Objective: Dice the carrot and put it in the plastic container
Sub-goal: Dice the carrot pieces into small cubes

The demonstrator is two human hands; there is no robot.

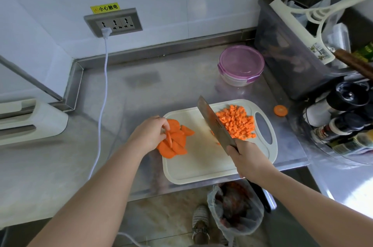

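Note:
A white cutting board lies on the steel counter. Flat carrot slices are piled at its left edge. My left hand is on that pile and pinches one slice between thumb and fingers. A heap of diced carrot sits at the board's right end. My right hand grips the handle of a cleaver, whose blade stands tilted just left of the dice. The plastic container, round with a purple lid on it, stands behind the board.
One carrot round lies on the counter right of the board. A dark bin with utensils and a rack of bottles fill the right side. A white cable runs from the wall socket. A bagged waste bin stands on the floor.

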